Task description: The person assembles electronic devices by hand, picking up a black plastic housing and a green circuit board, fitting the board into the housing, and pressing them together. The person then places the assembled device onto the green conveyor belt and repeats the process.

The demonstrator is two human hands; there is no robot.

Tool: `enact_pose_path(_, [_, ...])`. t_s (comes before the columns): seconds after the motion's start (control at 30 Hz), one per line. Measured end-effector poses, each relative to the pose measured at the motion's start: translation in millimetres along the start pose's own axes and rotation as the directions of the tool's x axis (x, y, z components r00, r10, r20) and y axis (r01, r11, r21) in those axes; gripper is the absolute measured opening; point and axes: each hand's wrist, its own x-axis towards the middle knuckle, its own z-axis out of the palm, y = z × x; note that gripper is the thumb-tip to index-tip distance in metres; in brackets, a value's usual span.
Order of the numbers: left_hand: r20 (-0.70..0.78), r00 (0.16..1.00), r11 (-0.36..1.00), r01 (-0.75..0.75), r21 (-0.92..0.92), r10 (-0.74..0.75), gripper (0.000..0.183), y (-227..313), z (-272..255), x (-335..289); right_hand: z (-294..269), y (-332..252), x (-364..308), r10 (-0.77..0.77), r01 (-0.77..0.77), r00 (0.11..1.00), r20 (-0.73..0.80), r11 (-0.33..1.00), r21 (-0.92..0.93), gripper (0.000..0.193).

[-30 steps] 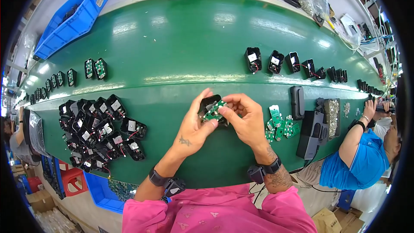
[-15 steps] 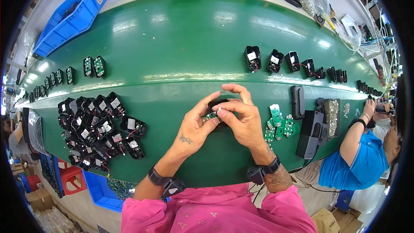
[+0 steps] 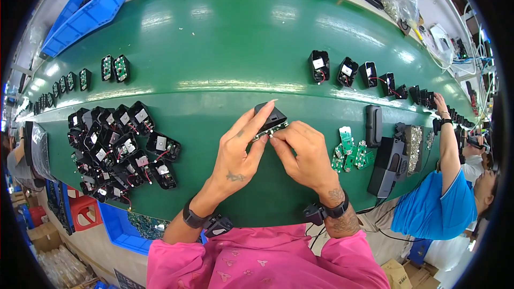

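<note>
My left hand (image 3: 235, 152) grips a small black plastic housing (image 3: 274, 115), tilted so its open side faces me. A green circuit board (image 3: 275, 129) with small parts on it shows at that open side. At the board's near edge my right hand (image 3: 304, 152) has thumb and forefinger pinched together; a tiny white bit shows there, but what they hold is too small to make out. To my left lies a pile of black housings (image 3: 126, 147) with white blocks and red wires inside. Loose green circuit boards (image 3: 347, 138) lie right of my right hand.
Rows of housings run along both sides, among them an open one (image 3: 319, 64) at right and board-fitted ones (image 3: 122, 68) at left. At right are a black case (image 3: 373, 126), a dark grey device (image 3: 386, 168) and a tray of small parts (image 3: 414, 134). A co-worker's arm (image 3: 448, 139) reaches over the table.
The housing has tipped up, showing its outside and the board along its edge. My right fingers have come down to the board's near side. The co-worker's arm has stretched toward the right-hand row.
</note>
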Motion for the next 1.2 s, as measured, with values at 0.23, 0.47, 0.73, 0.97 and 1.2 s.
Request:
enact_pose_path(0.23, [0.047,0.996,0.996,-0.078,0.038,0.076,0.059,1,-2,1,-10,1,-2,0.158,-0.169,0.983,0.092,0.976,0.139,0.006])
enact_pose_path(0.47, [0.08,0.991,0.987,-0.117,0.106,0.109,0.059,2,0,1,-16,1,-3,0.22,-0.24,0.965,0.145,0.96,0.14,0.006])
enact_pose_path(0.73, [0.055,0.998,0.992,-0.047,0.118,0.04,0.061,3,4,-1,-17,7,-2,0.113,-0.127,0.98,0.165,0.989,0.079,0.008])
enact_pose_path(0.97, [0.092,0.995,0.99,-0.045,0.137,0.032,0.062,5,5,-1,-18,8,-3,0.099,-0.112,0.979,0.179,0.992,0.064,0.008])
enact_pose_path(1.2, [0.084,0.992,0.966,-0.109,0.235,0.091,0.065,-2,11,-5,-15,8,-5,0.16,-0.175,0.969,0.189,0.982,0.066,0.008])
